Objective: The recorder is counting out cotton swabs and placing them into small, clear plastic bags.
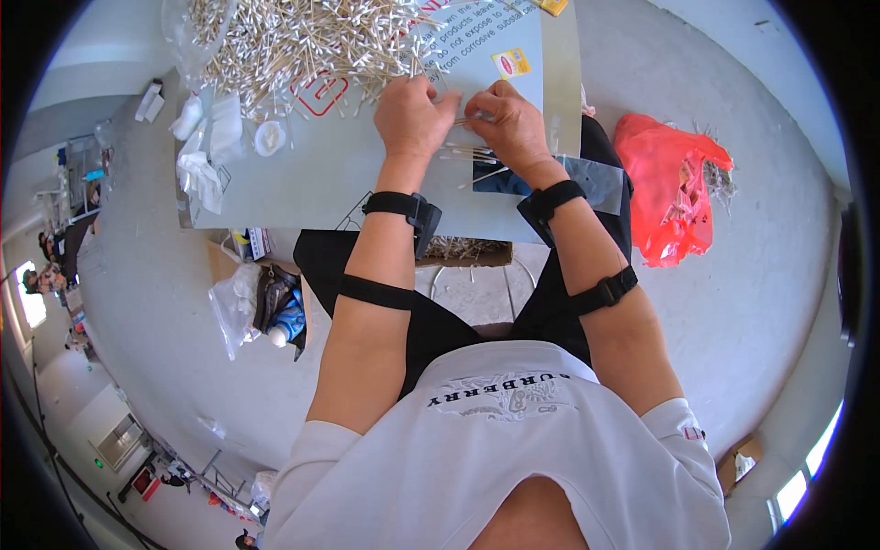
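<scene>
A big heap of cotton swabs point(293, 46) covers the far left part of the grey table point(302, 197). My left hand point(415, 117) is at the near right edge of the heap, fingers curled and thumb pointing right; what its fingertips hold, if anything, is hidden. Just to the right, my right hand point(513, 126) pinches a few cotton swabs point(469, 120) lying sideways between its fingertips. Below the hands, a small row of loose swabs point(475, 156) rests partly on a dark, shiny flat packet point(500, 177).
A small yellow and red packet point(511, 63) lies beyond my right hand. Left on the table are a round white container point(269, 138) and crumpled clear plastic point(200, 179). A red plastic bag point(665, 188) stands right of the table; an open box of items point(280, 307) sits lower left.
</scene>
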The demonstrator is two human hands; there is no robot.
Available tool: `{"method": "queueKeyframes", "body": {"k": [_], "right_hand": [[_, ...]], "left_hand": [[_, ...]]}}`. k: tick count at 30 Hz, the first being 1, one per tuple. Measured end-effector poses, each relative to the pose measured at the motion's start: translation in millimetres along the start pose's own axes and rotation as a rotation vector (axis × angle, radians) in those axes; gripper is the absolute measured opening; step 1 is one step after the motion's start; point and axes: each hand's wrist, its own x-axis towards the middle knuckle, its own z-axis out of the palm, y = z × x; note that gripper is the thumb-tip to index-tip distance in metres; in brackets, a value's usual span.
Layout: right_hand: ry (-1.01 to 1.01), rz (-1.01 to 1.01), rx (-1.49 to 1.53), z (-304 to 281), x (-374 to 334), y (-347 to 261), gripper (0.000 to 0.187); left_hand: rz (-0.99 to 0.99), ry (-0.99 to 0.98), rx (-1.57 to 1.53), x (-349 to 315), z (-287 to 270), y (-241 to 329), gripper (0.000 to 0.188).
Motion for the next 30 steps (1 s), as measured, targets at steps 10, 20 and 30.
{"method": "queueKeyframes", "body": {"k": [10, 20, 30], "right_hand": [[-0.043, 0.051, -0.032, -1, 1, -6, 0.022], [-0.001, -0.031, -0.069, -2, 3, -3, 0.03], [0.065, 0.005, -0.071, -5, 18, -12, 0.03]], "left_hand": [[0.07, -0.007, 0.03, -5, 2, -10, 0.007], [0.08, 0.028, 0.036, -19, -6, -17, 0.013], [0.063, 0.104, -0.059, 15, -11, -43, 0.022]]}}
